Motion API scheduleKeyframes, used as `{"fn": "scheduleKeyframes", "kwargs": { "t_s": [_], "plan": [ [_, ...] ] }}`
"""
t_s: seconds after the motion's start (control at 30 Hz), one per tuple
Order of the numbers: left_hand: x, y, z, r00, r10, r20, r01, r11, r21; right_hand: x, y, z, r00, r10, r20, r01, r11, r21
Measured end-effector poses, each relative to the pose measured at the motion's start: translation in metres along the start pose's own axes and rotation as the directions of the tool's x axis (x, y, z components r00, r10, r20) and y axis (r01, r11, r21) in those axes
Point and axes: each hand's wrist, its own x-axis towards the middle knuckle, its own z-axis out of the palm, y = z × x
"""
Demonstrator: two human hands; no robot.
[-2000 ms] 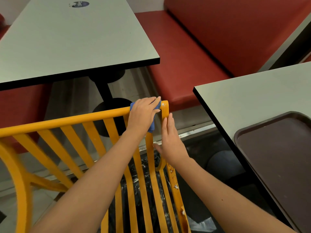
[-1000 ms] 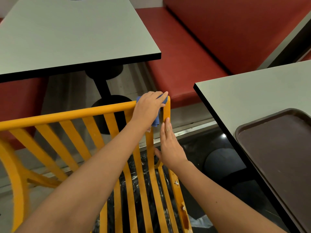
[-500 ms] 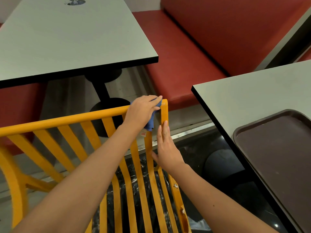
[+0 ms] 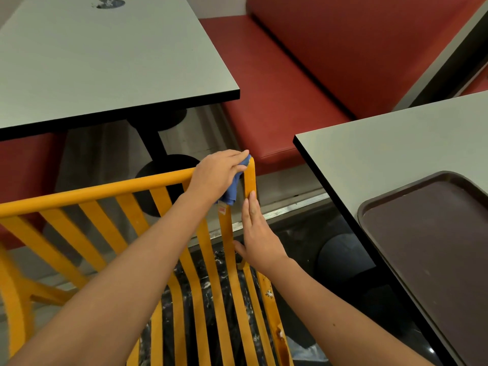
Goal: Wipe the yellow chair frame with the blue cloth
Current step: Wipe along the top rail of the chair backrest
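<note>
The yellow chair frame fills the lower left, its slatted back tipped toward me. My left hand holds the blue cloth against the right end of the top rail, by the corner. The cloth hangs down under my palm, and a small tag shows at its lower edge. My right hand lies flat with straight fingers along the right upright of the frame, just below the cloth.
A grey table stands at the upper left on a black pedestal. A second grey table at the right carries a dark brown tray. A red bench seat runs behind both. Dark marbled floor shows through the slats.
My left hand has kept rubbing the cloth back and forth at the rail's right corner. My right hand has stayed flat on the upright, and the view has shifted slightly.
</note>
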Motion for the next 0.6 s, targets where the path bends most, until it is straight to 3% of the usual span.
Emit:
{"fn": "scheduleKeyframes", "kwargs": {
  "t_s": [0.17,0.33,0.43,0.6],
  "plan": [
    [0.017,0.025,0.010,0.995,-0.043,0.085,0.043,0.999,-0.001,-0.002,-0.001,-0.003,1.000,-0.002,-0.016,0.003,0.999,0.039],
    [0.007,0.010,-0.007,0.991,-0.084,0.102,0.100,0.981,-0.165,-0.007,0.003,-0.014,0.979,0.058,-0.196,-0.015,0.976,0.216],
    [-0.008,-0.013,-0.014,0.985,-0.145,0.091,0.146,0.989,0.000,0.008,-0.003,-0.022,0.943,0.098,-0.319,0.018,0.940,0.342],
    [-0.025,-0.023,-0.014,0.984,-0.174,0.038,0.175,0.985,-0.004,0.044,-0.023,-0.029,0.883,0.155,-0.444,-0.009,0.950,0.313]
  ]
}}
